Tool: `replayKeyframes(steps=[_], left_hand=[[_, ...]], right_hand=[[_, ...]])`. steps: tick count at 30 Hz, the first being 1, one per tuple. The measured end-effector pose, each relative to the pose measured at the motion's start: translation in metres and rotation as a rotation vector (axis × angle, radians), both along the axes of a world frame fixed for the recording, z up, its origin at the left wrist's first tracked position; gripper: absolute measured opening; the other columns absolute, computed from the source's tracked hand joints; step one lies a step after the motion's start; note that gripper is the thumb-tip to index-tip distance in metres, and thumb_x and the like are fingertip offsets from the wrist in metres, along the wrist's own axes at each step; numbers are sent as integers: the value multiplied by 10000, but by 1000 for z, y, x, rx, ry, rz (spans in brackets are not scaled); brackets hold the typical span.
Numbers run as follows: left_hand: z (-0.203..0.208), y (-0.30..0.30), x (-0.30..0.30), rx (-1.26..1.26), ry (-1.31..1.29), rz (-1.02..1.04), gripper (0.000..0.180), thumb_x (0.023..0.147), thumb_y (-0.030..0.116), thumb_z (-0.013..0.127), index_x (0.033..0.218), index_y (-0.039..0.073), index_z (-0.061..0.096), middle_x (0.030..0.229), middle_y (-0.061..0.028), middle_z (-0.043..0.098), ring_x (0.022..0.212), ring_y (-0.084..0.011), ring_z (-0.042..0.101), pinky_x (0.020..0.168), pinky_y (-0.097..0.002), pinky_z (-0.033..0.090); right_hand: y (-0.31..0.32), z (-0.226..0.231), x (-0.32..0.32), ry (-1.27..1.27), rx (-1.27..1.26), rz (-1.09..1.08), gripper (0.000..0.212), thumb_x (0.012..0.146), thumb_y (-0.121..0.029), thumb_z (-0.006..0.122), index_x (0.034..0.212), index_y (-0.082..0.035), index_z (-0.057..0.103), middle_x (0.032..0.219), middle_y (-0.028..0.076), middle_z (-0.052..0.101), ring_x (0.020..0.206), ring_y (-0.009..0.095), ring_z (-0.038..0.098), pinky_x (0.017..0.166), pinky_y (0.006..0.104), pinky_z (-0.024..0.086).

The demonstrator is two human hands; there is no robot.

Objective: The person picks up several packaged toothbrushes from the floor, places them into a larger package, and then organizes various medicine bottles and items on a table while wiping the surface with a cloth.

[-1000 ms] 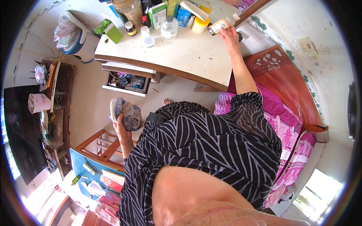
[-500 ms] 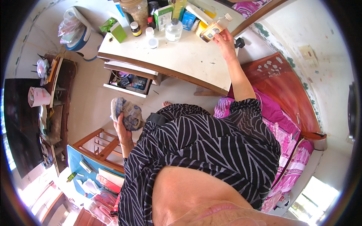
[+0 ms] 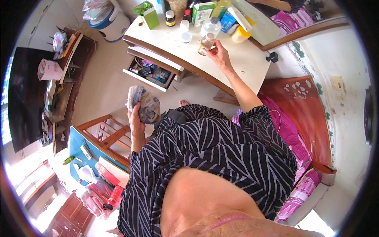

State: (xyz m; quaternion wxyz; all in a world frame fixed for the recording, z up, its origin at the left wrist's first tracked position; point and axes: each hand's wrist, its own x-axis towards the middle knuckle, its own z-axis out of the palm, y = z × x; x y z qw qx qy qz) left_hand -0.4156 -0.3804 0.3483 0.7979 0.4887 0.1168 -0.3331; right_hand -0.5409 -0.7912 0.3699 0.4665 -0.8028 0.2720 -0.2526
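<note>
Holding a small bottle [image 3: 205,42] with a pale cap and yellowish label, the right hand [image 3: 219,56] is extended over the white desk [image 3: 237,67]. The fingers pinch the bottle's lower body; the bottle lies at about 10 o'clock from the palm, with its long axis near upright, cap toward 12 o'clock, base just above or touching the desktop; contact cannot be confirmed. A clear round bottle [image 3: 210,27] stands just beside it at 12 o'clock, and a white jar lid [image 3: 186,37] lies near it at 9 o'clock.

The left hand [image 3: 136,118] is held close to the torso, well apart from the desk, fingers wrapped around a crumpled bundle of cloth or plastic [image 3: 143,104] that projects toward 12 o'clock from the grip. An open drawer [image 3: 152,74] lies between this bundle and the desktop, at 12 o'clock from the left hand.

Judgement: the right hand is nearer to every item on the desk; the left hand is nearer to the drawer.
</note>
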Motion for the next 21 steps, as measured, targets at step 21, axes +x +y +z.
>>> replayKeyframes(steps=[21], left_hand=[[5, 54, -30, -78, 60, 260, 427, 881, 26, 608, 1302, 27, 538, 1192, -99, 643, 1085, -235, 635, 949, -373, 524]], right_hand=[[-9, -96, 196, -76, -579, -43, 467, 773, -173, 759, 1140, 5, 533, 1050, 191, 595, 921, 335, 621, 727, 386, 529]])
